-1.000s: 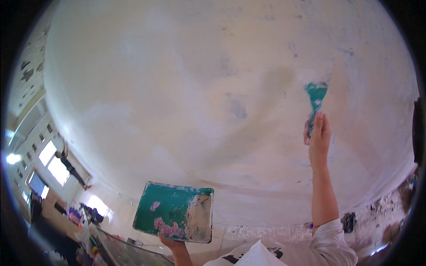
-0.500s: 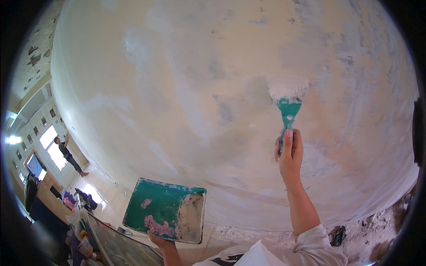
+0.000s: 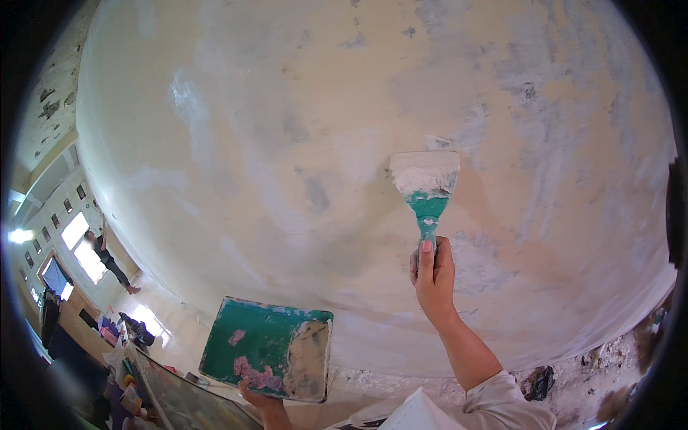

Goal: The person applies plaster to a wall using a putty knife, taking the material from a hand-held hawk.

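Observation:
My right hand [image 3: 434, 279] is closed around the handle of a green putty knife [image 3: 428, 208], thumb on top. The knife points upward, and its wide blade is coated with pale putty. Behind it rises a patchy cream wall [image 3: 337, 122] with grey and whitish smears. Whether the blade edge touches the wall, I cannot tell. Just above the blade is a small pale mark with a dark patch. At lower left, my left hand [image 3: 264, 403] grips the near edge of a green rectangular tray [image 3: 261, 333]. Pinkish putty lumps and a beige smeared strip lie on the tray; it hides some of my fingers.
Another person [image 3: 106, 259] stands far left by a bright window [image 3: 87, 258], an arm raised to the wall. Bags and clutter [image 3: 136, 390] crowd the lower left beside a long covered surface. A black plastic bag [image 3: 539, 383] lies near the crumbly wall base at lower right.
The putty knife and my right hand have moved down and left in view, uncovering the mark above the blade. The wall has shifted left in view. The tray stays nearly in place.

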A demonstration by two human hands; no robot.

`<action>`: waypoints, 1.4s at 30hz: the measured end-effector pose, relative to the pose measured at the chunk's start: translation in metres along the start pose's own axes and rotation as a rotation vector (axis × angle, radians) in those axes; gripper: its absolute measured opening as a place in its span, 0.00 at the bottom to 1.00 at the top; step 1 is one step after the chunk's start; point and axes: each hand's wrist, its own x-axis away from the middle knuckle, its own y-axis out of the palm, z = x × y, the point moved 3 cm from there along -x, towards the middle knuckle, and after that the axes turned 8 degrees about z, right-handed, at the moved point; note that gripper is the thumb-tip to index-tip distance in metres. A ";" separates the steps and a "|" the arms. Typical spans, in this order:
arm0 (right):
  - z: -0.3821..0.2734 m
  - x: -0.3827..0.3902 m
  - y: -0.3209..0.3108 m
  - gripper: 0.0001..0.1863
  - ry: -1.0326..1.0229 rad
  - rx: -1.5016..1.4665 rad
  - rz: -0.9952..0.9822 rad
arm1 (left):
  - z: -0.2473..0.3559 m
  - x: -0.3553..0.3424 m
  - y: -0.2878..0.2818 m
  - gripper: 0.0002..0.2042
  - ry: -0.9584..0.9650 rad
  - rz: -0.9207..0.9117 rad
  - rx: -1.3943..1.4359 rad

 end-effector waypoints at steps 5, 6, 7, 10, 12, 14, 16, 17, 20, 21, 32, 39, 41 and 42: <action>-0.065 -0.057 0.008 0.17 -0.140 -0.065 -0.008 | -0.001 -0.014 -0.035 0.32 -0.064 0.018 0.060; -0.079 -0.069 0.010 0.17 -0.153 -0.080 -0.009 | -0.004 -0.019 -0.042 0.32 -0.080 0.032 0.070; -0.083 -0.077 0.010 0.17 -0.141 -0.060 0.003 | -0.005 -0.023 -0.044 0.32 -0.075 0.013 0.072; -0.078 -0.077 0.006 0.17 -0.101 -0.005 0.020 | -0.001 -0.018 -0.040 0.33 -0.060 -0.021 0.057; -0.051 -0.046 -0.003 0.17 -0.099 0.031 0.017 | 0.011 0.017 -0.001 0.33 -0.059 -0.042 0.036; -0.020 -0.012 -0.014 0.17 0.023 0.037 0.020 | 0.011 0.017 0.010 0.34 -0.047 -0.012 0.013; -0.015 0.013 -0.019 0.16 0.052 -0.016 0.014 | 0.010 0.014 0.007 0.34 -0.034 -0.019 0.003; -0.014 0.018 -0.019 0.16 0.070 -0.045 0.010 | 0.009 0.008 0.002 0.34 -0.028 -0.049 0.005; -0.048 -0.013 -0.016 0.16 -0.097 -0.099 0.029 | 0.008 0.009 0.001 0.34 -0.018 -0.087 0.003; -0.064 -0.029 -0.014 0.16 -0.132 -0.105 0.025 | 0.010 0.014 0.002 0.34 -0.012 -0.085 -0.003; -0.041 -0.039 -0.026 0.19 -0.045 0.099 0.026 | 0.013 0.032 0.010 0.36 0.015 0.069 -0.061; -0.011 0.010 -0.050 0.16 -0.062 -0.018 0.039 | -0.002 0.011 -0.006 0.35 -0.078 -0.076 0.077; -0.044 -0.016 -0.046 0.17 -0.153 -0.030 0.041 | -0.001 0.006 -0.014 0.36 -0.048 -0.121 0.024; -0.064 -0.035 -0.041 0.17 -0.173 -0.057 0.029 | 0.000 0.004 -0.017 0.36 -0.034 -0.141 -0.004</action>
